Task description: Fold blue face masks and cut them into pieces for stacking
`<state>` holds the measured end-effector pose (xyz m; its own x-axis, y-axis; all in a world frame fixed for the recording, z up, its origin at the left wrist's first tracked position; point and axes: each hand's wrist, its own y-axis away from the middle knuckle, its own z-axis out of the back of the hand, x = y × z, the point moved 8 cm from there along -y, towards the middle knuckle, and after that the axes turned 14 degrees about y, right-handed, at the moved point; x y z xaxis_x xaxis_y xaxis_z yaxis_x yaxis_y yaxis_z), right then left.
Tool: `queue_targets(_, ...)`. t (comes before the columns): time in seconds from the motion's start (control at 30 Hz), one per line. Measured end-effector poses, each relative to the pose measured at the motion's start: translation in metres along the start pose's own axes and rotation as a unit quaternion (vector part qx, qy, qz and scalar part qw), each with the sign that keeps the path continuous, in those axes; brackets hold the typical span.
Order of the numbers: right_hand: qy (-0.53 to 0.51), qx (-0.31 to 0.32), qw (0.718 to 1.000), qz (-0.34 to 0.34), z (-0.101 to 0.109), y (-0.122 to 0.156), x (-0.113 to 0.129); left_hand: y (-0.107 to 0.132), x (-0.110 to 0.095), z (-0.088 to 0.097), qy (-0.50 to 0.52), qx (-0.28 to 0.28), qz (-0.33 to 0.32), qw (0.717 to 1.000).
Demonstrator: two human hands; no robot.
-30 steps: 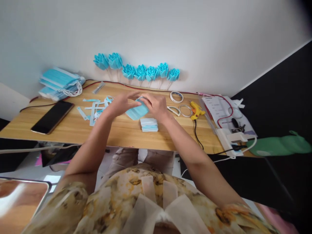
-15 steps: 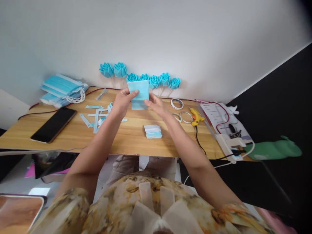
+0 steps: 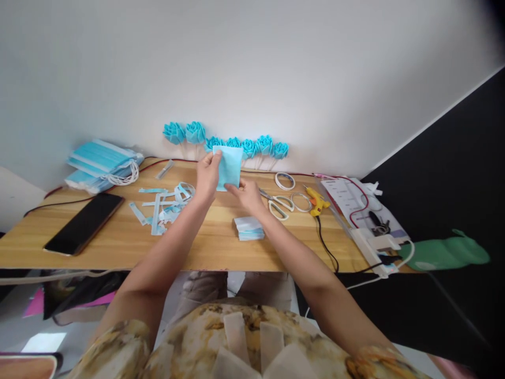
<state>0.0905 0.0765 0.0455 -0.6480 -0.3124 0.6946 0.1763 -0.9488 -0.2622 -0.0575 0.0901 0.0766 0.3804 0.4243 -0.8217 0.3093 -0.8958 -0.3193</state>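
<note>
A light-blue rectangle of face-mask fabric (image 3: pixel 230 167) is held up over the middle of the table. My left hand (image 3: pixel 208 172) pinches its upper left edge between thumb and fingers. Low on the sheet, my right hand (image 3: pixel 246 195) grips the bottom edge. Just below lies a small stack of cut blue and white pieces (image 3: pixel 249 228). Scissors (image 3: pixel 279 204) rest to the right of my right hand, partly behind it. Blue strips and scraps (image 3: pixel 160 210) are scattered left of my left hand. Behind the sheet, several blue fabric roses (image 3: pixel 264 144) on thin stems lean at the wall.
Face masks (image 3: pixel 100 163) are piled at the back left, with a phone (image 3: pixel 84 223) in front. To the right are tape rolls (image 3: pixel 284 181), a yellow glue gun (image 3: pixel 316 201), papers (image 3: pixel 347 202), a power strip (image 3: pixel 371 252) and a green bottle (image 3: pixel 444 252). Cables run along the table (image 3: pixel 213 252).
The sheet has turned from a folded-looking position to one flat upright piece. My left hand has shifted to its upper corner, my right to its bottom edge. The camera view has tilted slightly up.
</note>
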Motion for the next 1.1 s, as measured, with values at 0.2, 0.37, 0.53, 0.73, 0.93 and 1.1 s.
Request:
queue_targets(0.2,-0.087,0.055,0.994,-0.027,-0.014,0.005,-0.009,-0.004,-0.009,-0.011,-0.137,0.018,-0.101,0.985)
queue_targets(0.37,-0.137,0.094,0.984,0.066,0.024,-0.018,-0.007,-0.007,-0.006,-0.022,-0.191,0.083,-0.128,0.970)
queue_targets(0.53,0.018,-0.014,0.991,0.128,0.083,-0.037,0.023,-0.001,-0.005,-0.040,-0.199,0.140,-0.156,0.957)
queue_targets(0.73,0.209,-0.077,0.957,0.187,0.091,-0.040,0.051,0.001,0.003,-0.056,-0.189,0.184,-0.141,0.954)
queue_targets(0.93,0.166,-0.115,0.962,0.183,0.115,-0.048,0.041,-0.007,0.018,-0.069,-0.114,0.279,0.027,0.953)
queue_targets(1.1,0.132,-0.194,0.960,0.149,0.152,-0.041,0.033,-0.020,0.019,-0.072,-0.109,0.294,0.088,0.945)
